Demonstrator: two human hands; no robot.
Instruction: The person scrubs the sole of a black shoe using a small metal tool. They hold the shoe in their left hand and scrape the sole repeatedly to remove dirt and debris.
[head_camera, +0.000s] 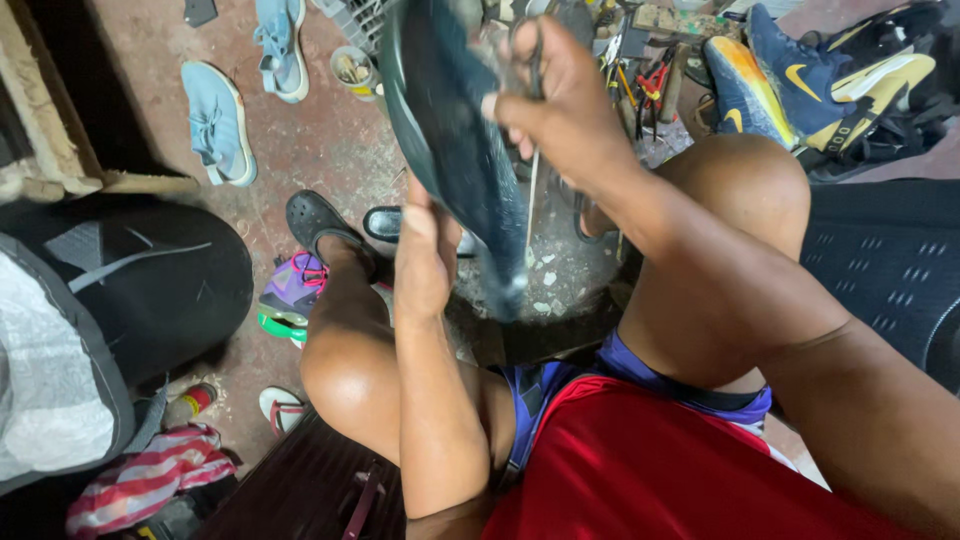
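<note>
A dark, smooth shoe sole (455, 140), long and curved like a blade with a thin paler rim, is held upright between the knees, near the centre of the view and leaning toward 11 o'clock. The left hand (425, 255) clasps its lower part from the 7 o'clock side, palm pressed flat against the rubbery surface. The right hand (560, 110) closes around the upper edge from 2 o'clock, fingers curled tight over the rim together with a slim dark tool whose shape is too blurred to tell; a thin pale thread (532, 205) hangs straight down from that grip. Below the sole lies rough, speckled concrete floor (330, 150), reddish and dusty, with small pale scraps scattered at 6 o'clock. A black perforated clog (315, 220) covers the foot at 9 o'clock, and just beside it sits a purple and pink sneaker (292, 290) with a green sole. At 10 o'clock two light blue knit sneakers (220, 120) lie apart on the floor, near a small round tin (352, 68). At 1 o'clock a cluttered heap of hand tools (650, 85) with red handles rests beside blue and orange-yellow sports shoes (760, 85). A black padded bag (150, 280) fills the 8 o'clock side, with striped cloth (150, 480) beneath it.
</note>
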